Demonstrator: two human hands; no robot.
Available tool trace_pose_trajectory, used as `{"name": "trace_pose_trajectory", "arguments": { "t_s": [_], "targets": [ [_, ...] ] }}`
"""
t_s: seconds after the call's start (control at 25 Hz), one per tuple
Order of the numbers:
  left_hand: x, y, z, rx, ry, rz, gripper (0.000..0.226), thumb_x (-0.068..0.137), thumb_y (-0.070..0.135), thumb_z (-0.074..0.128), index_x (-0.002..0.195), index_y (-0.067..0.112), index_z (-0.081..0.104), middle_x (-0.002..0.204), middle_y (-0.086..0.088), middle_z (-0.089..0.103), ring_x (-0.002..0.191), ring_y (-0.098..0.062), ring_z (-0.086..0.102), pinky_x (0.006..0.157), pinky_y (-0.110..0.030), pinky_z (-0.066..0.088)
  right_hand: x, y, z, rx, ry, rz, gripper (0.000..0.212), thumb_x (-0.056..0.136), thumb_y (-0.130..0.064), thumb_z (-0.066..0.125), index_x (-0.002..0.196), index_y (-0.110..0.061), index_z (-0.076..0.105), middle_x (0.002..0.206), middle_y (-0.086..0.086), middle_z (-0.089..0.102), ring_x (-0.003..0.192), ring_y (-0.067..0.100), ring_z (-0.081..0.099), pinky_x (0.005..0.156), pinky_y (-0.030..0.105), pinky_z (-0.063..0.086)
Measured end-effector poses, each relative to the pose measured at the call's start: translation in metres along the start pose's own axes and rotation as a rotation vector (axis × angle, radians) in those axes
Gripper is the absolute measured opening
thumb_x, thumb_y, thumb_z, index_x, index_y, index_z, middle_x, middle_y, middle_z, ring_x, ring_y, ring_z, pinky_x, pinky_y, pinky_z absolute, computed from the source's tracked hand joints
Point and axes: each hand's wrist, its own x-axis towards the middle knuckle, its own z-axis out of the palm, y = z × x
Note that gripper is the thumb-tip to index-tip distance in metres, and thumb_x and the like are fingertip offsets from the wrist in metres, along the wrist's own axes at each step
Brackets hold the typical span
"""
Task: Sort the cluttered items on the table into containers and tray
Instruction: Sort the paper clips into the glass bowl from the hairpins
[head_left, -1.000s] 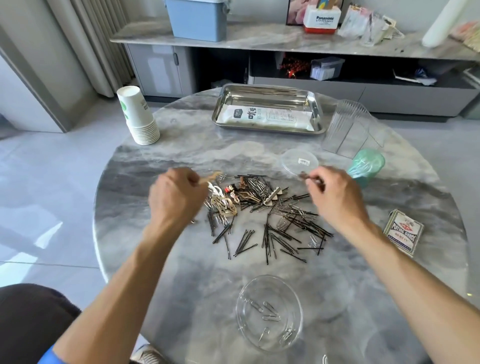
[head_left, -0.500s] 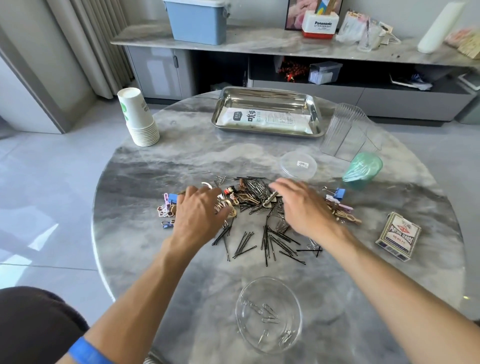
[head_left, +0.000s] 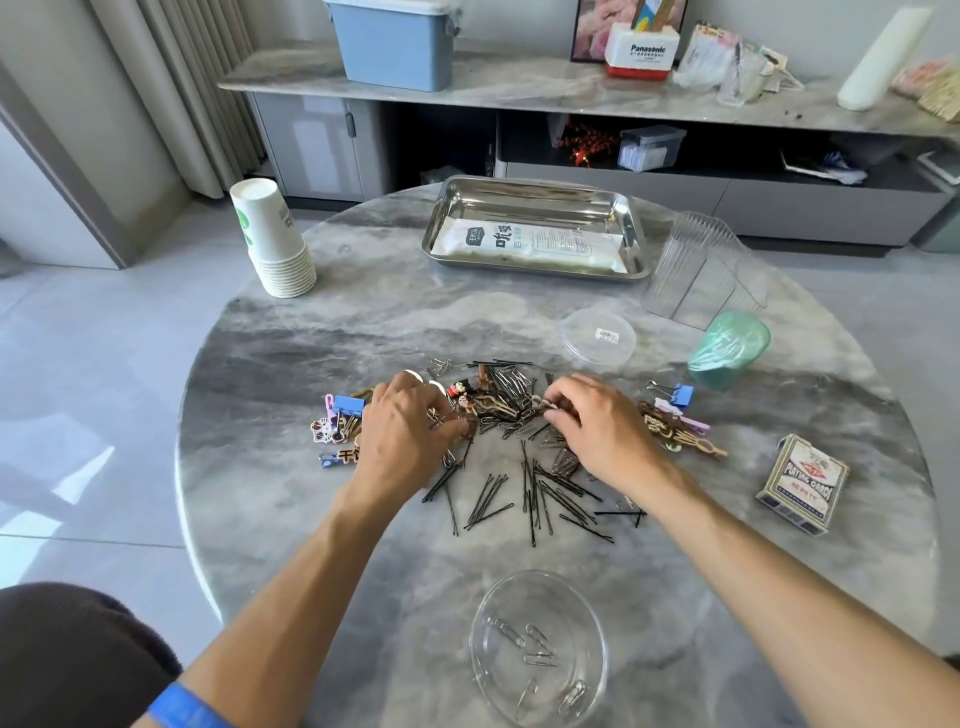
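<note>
While both forearms reach forward, the left hand (head_left: 402, 431) lies palm down on the pile of clips and pins (head_left: 511, 410), fingers curled into it; what it grips, I cannot tell. The right hand (head_left: 597, 423) pinches a small clip at its fingertips. Thin black hairpins (head_left: 540, 493) fan out nearer the person. Bare marbled worktop (head_left: 363, 322) surrounds the pile. A clear round dish (head_left: 480, 631) holds paper clips; a shiny steel tray (head_left: 634, 228) sits far back.

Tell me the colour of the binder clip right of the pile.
Blue, with silver wire handles: the binder clip shows best in the head view.
</note>
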Motion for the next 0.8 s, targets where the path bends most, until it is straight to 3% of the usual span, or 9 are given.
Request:
{"name": "trace_pose_trajectory", "arguments": {
  "t_s": [0.12,0.24,0.36,0.44,0.56,0.68,0.8],
  "targets": [
    [0.0,0.01,-0.014,-0.219,0.095,-0.037,0.017,0.081,0.024,0.079,0.075,0.013,0.068,0.066,0.003,0.066,0.063,-0.021,0.062,0.063,-0.032,0.05,0.003,-0.006,-0.016,0.137,0.051,0.103,0.007,0.094,-0.023,0.063,0.101,-0.021,0.062,0.08,-0.013,0.066,0.055,-0.007,0.056,0.047,0.011,0.041],
    [0.01,0.0,-0.044,-0.252,0.338,-0.143,0.016,0.081,0.035,0.078,0.077,0.021,0.071,0.064,0.011,0.066,0.063,-0.013,0.064,0.06,-0.027,0.049,0.005,0.01,-0.052,0.083,0.156,0.237,0.011,0.093,-0.024,0.066,0.102,-0.019,0.068,0.082,-0.01,0.071,0.052,-0.012,0.054,0.043,0.008,0.036],
    [0.014,-0.028,-0.064,-0.198,0.462,-0.362,0.015,0.079,0.036,0.074,0.083,0.022,0.073,0.073,0.005,0.069,0.081,-0.024,0.066,0.071,-0.033,0.048,-0.004,0.043,-0.083,-0.082,0.137,0.522,0.01,0.09,-0.025,0.067,0.09,-0.016,0.072,0.088,0.01,0.075,0.077,0.025,0.069,0.062,0.027,0.05],
    [0.006,-0.041,-0.06,-0.118,0.422,-0.478,0.018,0.079,0.033,0.071,0.093,0.022,0.072,0.088,-0.003,0.072,0.095,-0.031,0.063,0.077,-0.034,0.043,-0.018,0.049,-0.084,-0.274,0.04,0.661,0.017,0.09,-0.031,0.067,0.09,-0.015,0.071,0.097,0.015,0.073,0.092,0.034,0.066,0.077,0.036,0.052],
    [-0.003,-0.035,-0.043,0.062,0.362,-0.397,0.029,0.081,0.028,0.065,0.109,0.02,0.07,0.112,-0.009,0.067,0.107,-0.034,0.053,0.085,-0.04,0.037,-0.023,0.027,-0.067,-0.481,0.092,0.506,0.021,0.091,-0.032,0.064,0.096,-0.012,0.068,0.097,0.012,0.071,0.092,0.031,0.062,0.08,0.037,0.048],
    [0.008,-0.013,-0.03,0.12,0.311,-0.138,0.016,0.086,0.027,0.06,0.092,0.021,0.073,0.089,0.001,0.073,0.091,-0.026,0.061,0.078,-0.036,0.028,-0.012,-0.012,-0.04,-0.201,0.059,0.217,0.01,0.095,-0.022,0.061,0.097,-0.014,0.066,0.09,0.002,0.072,0.071,0.015,0.061,0.064,0.027,0.049],
    [0.019,0.006,-0.016,0.219,0.176,-0.098,0.022,0.088,0.037,0.059,0.085,0.02,0.073,0.082,0.001,0.071,0.089,-0.025,0.061,0.079,-0.035,0.027,0.005,-0.044,-0.004,-0.108,-0.02,0.034,0.013,0.095,-0.022,0.06,0.105,-0.015,0.066,0.101,-0.001,0.07,0.078,0.012,0.061,0.071,0.025,0.051]
  ]
}}
